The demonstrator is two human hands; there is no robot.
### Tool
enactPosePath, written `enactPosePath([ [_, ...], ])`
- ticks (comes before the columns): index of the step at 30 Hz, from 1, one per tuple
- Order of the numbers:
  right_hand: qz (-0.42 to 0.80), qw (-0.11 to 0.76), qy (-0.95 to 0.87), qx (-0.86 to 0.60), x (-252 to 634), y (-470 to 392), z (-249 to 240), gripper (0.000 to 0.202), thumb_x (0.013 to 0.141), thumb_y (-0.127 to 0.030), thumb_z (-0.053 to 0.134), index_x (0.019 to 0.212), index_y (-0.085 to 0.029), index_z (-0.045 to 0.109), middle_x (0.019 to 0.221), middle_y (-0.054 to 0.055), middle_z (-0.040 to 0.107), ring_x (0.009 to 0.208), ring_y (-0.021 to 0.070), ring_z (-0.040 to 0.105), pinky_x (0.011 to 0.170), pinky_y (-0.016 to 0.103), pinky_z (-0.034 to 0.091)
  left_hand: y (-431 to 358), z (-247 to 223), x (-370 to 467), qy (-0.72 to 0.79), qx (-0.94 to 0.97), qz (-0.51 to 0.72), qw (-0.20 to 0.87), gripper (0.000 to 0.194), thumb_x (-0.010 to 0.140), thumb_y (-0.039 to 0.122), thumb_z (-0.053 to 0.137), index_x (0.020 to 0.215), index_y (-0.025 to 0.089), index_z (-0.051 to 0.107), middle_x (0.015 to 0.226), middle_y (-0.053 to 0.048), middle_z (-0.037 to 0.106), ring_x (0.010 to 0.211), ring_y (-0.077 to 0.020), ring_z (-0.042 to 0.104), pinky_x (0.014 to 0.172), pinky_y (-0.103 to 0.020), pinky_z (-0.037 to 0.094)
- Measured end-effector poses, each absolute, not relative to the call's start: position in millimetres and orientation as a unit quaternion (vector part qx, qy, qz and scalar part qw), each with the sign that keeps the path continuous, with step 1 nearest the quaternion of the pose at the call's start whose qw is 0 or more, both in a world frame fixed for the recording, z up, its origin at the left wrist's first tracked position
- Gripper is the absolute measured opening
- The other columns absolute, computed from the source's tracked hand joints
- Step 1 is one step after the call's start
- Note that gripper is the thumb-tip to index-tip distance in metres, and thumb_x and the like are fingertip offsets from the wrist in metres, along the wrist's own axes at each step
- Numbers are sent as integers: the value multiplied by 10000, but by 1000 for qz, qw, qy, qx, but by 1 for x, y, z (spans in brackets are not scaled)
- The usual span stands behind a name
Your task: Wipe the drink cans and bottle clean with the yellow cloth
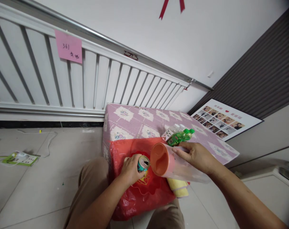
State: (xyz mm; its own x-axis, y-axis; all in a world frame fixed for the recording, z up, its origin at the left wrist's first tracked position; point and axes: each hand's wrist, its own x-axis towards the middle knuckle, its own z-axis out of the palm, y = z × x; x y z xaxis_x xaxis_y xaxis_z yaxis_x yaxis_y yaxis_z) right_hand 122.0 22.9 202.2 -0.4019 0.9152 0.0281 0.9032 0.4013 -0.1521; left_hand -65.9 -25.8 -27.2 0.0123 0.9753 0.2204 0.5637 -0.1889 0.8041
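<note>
My left hand (131,169) is wrapped round an opened drink can (143,164) with a teal side, its top tipped toward me. In my right hand (197,156) is a translucent plastic pitcher (187,171) with an orange top part (159,159). The pitcher lies tilted almost on its side, its orange end close to the can; I cannot tell whether they touch. Both are above a red plastic sheet or bag (125,203) with a yellow printed figure. My right fingers grip the pitcher's upper side, and the handle is mostly hidden.
Bottles with green caps (180,136) lie on the purple flowered cover (148,119) behind the pitcher. A yellow cloth (179,187) hangs at the near edge. A white radiator (87,79) runs along the wall. On the floor lies a power strip (20,158); a photo board (223,119) leans right.
</note>
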Motion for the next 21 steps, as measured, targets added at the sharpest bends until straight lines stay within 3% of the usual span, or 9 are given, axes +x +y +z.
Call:
enactPosePath([
  [21, 65, 57, -839, -537, 117, 25, 201, 456, 786, -621, 518, 575, -222, 581, 510, 0, 546, 515, 165, 499, 486, 275, 365, -26, -25, -67, 580, 661, 394, 266, 650, 651, 254, 759, 1223, 279, 453, 1247, -53, 634, 1163, -274, 576, 1002, -449, 381],
])
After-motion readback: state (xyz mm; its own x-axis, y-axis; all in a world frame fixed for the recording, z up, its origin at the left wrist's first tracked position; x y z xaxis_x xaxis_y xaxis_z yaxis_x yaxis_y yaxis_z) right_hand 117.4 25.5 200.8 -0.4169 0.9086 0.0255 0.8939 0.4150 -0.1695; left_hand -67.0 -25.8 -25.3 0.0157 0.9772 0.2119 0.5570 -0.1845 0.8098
